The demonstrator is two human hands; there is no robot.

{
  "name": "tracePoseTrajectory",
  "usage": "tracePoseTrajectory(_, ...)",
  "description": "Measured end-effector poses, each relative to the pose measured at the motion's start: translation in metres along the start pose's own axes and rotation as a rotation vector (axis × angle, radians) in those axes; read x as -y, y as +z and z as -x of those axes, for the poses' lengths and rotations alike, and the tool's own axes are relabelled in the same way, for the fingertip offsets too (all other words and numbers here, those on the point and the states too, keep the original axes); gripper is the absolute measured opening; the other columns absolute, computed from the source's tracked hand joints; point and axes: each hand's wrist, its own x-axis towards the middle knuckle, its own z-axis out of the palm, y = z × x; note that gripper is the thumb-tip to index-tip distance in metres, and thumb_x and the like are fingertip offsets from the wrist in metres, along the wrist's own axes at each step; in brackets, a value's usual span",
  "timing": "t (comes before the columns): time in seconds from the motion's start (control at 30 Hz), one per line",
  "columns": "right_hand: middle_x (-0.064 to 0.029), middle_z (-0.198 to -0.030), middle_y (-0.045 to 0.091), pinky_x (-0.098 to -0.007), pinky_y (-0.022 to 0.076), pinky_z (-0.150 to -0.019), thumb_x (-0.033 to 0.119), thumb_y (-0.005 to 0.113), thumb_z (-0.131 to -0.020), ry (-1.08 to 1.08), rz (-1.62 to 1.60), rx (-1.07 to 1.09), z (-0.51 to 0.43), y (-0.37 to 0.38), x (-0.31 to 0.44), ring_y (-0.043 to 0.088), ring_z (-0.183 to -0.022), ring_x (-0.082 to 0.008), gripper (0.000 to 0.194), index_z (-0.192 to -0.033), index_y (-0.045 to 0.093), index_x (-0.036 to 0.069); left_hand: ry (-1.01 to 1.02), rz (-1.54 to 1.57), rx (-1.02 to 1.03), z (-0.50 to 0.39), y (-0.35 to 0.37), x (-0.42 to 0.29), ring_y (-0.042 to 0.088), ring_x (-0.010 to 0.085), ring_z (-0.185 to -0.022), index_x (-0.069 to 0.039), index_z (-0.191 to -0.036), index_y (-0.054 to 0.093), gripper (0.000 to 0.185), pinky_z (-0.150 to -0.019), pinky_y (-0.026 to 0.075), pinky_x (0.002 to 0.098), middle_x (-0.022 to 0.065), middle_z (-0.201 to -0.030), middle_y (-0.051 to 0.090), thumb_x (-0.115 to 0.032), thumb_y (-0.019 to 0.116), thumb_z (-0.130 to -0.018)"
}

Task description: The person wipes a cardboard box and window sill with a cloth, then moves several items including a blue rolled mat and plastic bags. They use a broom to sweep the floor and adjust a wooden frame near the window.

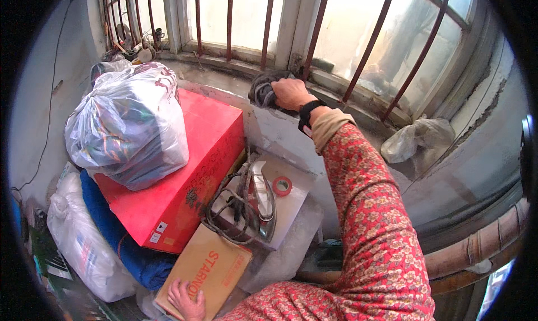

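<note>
My right hand [291, 93] is closed around a dark grey cloth [264, 90] and presses it on the window sill [227, 78], close to the foot of a rusty bar. A black band circles that wrist, below a rolled beige cuff. At the bottom, my left hand [187, 300] rests with spread fingers on a brown cardboard box [218, 262] that bears red printing. Beyond this box, a clothes iron [263, 195] with its cord [227, 190] lies on a white box [300, 176], beside a roll of red tape [282, 186].
A large red box [210, 115] carries a stuffed white plastic bag [130, 127]. Blue fabric [122, 245] and another white bag [88, 241] lie at left. Rusty bars [370, 43] front the window. A crumpled plastic bag [416, 138] sits on the right of the sill. A wrapped pole [475, 245] crosses at right.
</note>
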Motion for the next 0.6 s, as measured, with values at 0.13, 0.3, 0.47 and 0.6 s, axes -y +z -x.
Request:
tracePoseTrajectory(0.13, -0.0155, -0.095, 0.063, -0.0443, 0.0496, -0.078, 0.009, 0.055, -0.08, 0.02, 0.085, -0.151, -0.003, -0.032, -0.015, 0.062, -0.094, -0.0337, 0.017, -0.095, 0.063, 0.008, 0.008, 0.1, -0.089, 0.002, 0.007, 0.003, 0.035, 0.0371, -0.121, -0.005, -0.11, 0.053, 0.053, -0.102, 0.023, 0.0523, 0.0165, -0.126, 0.044, -0.019, 0.071, -0.062)
tracePoseTrajectory(0.3, -0.0133, -0.096, 0.062, -0.043, 0.0485, -0.077, 0.01, 0.054, -0.082, 0.049, 0.207, -0.288, -0.033, -0.024, -0.017, 0.059, -0.096, -0.0308, 0.016, -0.094, 0.062, 0.008, 0.001, 0.124, -0.076, 0.001, 0.007, 0.004, 0.036, 0.0372, -0.12, -0.005, -0.109, 0.053, 0.053, -0.102, 0.023, 0.052, 0.0166, -0.125, 0.045, -0.02, 0.071, -0.062)
tracePoseTrajectory(0.47, -0.0147, -0.098, 0.063, -0.0438, 0.0515, -0.076, 0.015, 0.054, -0.084, 0.077, 0.144, -0.17, -0.037, 0.017, -0.01, 0.06, -0.095, -0.0322, 0.017, -0.095, 0.065, 0.009, 0.02, 0.093, -0.066, 0.0, 0.004, 0.001, 0.036, 0.0368, -0.121, -0.005, -0.109, 0.053, 0.054, -0.102, 0.023, 0.0519, 0.0165, -0.125, 0.045, -0.02, 0.071, -0.061)
tracePoseTrajectory(0.6, -0.0165, -0.096, 0.063, -0.0438, 0.0522, -0.077, 0.012, 0.053, -0.083, 0.052, 0.061, -0.104, -0.01, 0.02, -0.012, 0.062, -0.092, -0.0345, 0.017, -0.094, 0.064, 0.008, 0.018, 0.102, -0.084, -0.001, 0.005, -0.002, 0.035, 0.0368, -0.123, -0.005, -0.109, 0.053, 0.052, -0.103, 0.023, 0.0522, 0.0164, -0.125, 0.045, -0.02, 0.07, -0.062)
